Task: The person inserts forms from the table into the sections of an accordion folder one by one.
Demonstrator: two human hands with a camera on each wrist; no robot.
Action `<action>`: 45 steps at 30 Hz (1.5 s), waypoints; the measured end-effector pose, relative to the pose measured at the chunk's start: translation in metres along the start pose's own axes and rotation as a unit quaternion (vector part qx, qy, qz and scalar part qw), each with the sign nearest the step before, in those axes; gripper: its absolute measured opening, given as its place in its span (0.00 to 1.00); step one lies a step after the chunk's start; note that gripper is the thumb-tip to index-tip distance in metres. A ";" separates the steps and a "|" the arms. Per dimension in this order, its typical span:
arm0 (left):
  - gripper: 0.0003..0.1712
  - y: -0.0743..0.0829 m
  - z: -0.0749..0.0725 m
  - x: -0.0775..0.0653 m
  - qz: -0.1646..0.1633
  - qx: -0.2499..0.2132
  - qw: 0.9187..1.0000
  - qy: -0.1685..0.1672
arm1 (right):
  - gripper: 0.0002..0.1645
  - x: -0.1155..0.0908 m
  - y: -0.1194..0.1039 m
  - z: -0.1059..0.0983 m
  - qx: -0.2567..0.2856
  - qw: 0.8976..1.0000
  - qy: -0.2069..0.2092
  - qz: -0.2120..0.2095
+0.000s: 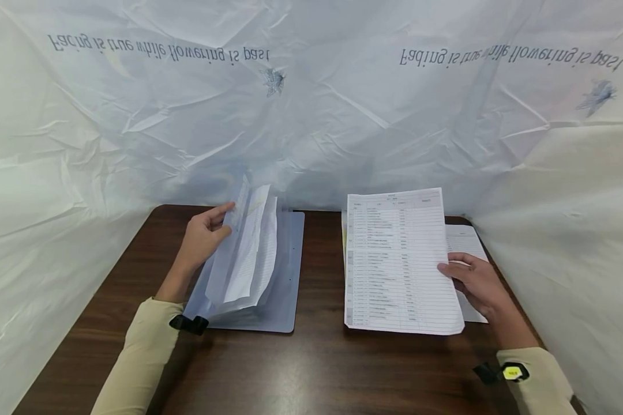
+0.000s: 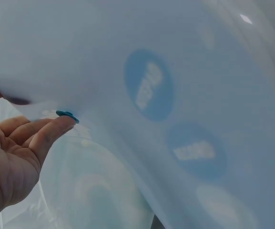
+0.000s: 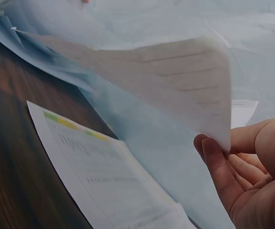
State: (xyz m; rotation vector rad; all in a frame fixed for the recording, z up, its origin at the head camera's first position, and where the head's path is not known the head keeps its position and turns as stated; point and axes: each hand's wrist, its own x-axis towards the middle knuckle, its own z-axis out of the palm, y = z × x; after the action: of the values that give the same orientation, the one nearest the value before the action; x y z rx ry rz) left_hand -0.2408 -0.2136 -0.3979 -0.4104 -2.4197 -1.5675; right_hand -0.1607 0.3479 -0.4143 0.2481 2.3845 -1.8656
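My left hand (image 1: 199,239) holds up the cover of a translucent bluish plastic folder (image 1: 295,276) between thumb and fingers. Several white printed sheets (image 1: 265,253) stand loosely fanned inside it. A teal snap button (image 2: 68,116) shows at a fingertip in the left wrist view, near the plastic. On the right, my right hand (image 1: 477,285) pinches the right edge of a printed table sheet (image 1: 394,265), which is raised. Below it in the right wrist view lies another sheet (image 3: 113,176) with a green and yellow band.
A further printed sheet (image 1: 466,239) lies at the table's right side, partly behind the raised one. The dark wooden table (image 1: 270,374) is bordered by white plastic sheeting (image 1: 311,115) at the back and both sides.
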 end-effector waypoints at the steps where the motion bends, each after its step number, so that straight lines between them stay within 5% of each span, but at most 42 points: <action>1: 0.32 0.000 0.000 0.000 0.000 0.001 1.000 0.000 | 0.32 0.000 -0.001 0.002 0.004 1.000 -0.001 -0.002; 19: 0.31 0.000 0.000 0.000 0.000 0.000 1.000 0.001 | 0.33 0.008 -0.018 0.048 0.054 0.998 0.009 -0.018; 45: 0.32 -0.001 0.000 0.000 0.000 0.003 1.000 0.003 | 0.26 0.036 -0.023 0.096 0.058 0.998 0.018 -0.019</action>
State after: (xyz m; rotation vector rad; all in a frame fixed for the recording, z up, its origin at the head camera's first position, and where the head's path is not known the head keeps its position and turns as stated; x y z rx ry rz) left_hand -0.2415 -0.2141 -0.3990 -0.4037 -2.4199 -1.5583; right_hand -0.2026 0.2512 -0.4222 0.2478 2.3232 -2.0360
